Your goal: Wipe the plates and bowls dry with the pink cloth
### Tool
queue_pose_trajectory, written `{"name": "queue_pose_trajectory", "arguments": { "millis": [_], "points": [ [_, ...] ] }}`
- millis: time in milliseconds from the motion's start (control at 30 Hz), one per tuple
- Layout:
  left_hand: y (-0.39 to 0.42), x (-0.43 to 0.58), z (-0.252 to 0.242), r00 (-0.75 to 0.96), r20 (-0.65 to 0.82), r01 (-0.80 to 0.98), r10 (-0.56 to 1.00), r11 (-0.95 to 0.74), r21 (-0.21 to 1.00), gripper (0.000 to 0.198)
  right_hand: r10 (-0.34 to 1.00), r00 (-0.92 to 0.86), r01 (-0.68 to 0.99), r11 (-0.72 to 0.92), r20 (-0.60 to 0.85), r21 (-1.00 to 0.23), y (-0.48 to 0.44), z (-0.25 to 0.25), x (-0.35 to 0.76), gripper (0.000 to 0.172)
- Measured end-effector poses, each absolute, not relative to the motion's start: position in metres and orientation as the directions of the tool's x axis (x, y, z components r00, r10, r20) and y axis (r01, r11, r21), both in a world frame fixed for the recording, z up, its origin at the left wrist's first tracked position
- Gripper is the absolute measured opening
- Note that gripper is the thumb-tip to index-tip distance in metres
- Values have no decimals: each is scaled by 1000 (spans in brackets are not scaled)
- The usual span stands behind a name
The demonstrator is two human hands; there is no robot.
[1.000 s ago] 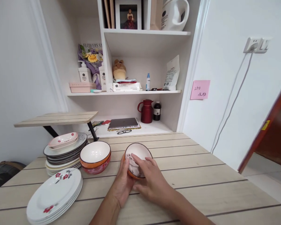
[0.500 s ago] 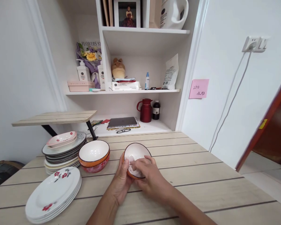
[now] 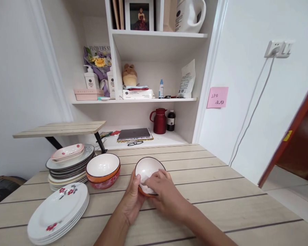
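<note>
A bowl (image 3: 149, 165), white inside with a dark rim and orange outside, is tilted toward me above the wooden table. My left hand (image 3: 133, 193) grips its left side, thumb over the rim. The fingers of my right hand (image 3: 164, 188) are inside the bowl, pressing a crumpled white tissue (image 3: 144, 179) against the inner wall. Most of the tissue is hidden under those fingers. Left of my hands stand stacked bowls (image 3: 103, 167), orange above and red-patterned below.
White oval plates (image 3: 58, 212) with red flowers are stacked at the front left. Behind them rises a pile of round plates (image 3: 69, 164) topped by pink-dotted dishes (image 3: 68, 152), near a small raised shelf (image 3: 61, 128). A laptop (image 3: 133, 134), glasses (image 3: 135, 143) and red jug (image 3: 160, 121) lie beyond.
My right hand's fingers have shifted slightly inside the bowl, bunching the tissue, of which less shows now. My left hand keeps its grip and the bowl barely moves.
</note>
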State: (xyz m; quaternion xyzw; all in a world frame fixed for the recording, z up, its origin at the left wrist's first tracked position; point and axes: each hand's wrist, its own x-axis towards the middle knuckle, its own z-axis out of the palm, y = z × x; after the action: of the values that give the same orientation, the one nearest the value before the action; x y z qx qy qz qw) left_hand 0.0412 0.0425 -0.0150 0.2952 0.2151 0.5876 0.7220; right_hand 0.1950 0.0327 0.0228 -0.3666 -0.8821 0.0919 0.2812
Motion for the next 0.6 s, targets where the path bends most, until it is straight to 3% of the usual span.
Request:
{"name": "queue_pose_trajectory", "arguments": {
  "millis": [200, 333, 400, 500, 600],
  "points": [
    [43, 40, -14, 237, 80, -710, 968, 117, 694, 62, 610, -680, 520, 793, 408, -317, 42, 30, 212, 32],
    [45, 39, -14, 258, 41, -707, 965, 160, 689, 60, 533, -743, 494, 845, 406, -205, 46, 32, 220, 39],
    [46, 39, -12, 283, 8, -709, 959, 204, 675, 59, 533, -736, 517, 841, 418, -161, 44, 30, 219, 31],
    [46, 39, -7, 325, -13, -716, 946, 255, 649, 62, 602, -667, 586, 788, 439, -189, 39, 24, 212, 15],
    [44, 42, -4, 311, 23, -726, 950, 222, 651, 61, 674, -582, 625, 729, 455, -280, 35, 14, 200, 17]
  ]
}}
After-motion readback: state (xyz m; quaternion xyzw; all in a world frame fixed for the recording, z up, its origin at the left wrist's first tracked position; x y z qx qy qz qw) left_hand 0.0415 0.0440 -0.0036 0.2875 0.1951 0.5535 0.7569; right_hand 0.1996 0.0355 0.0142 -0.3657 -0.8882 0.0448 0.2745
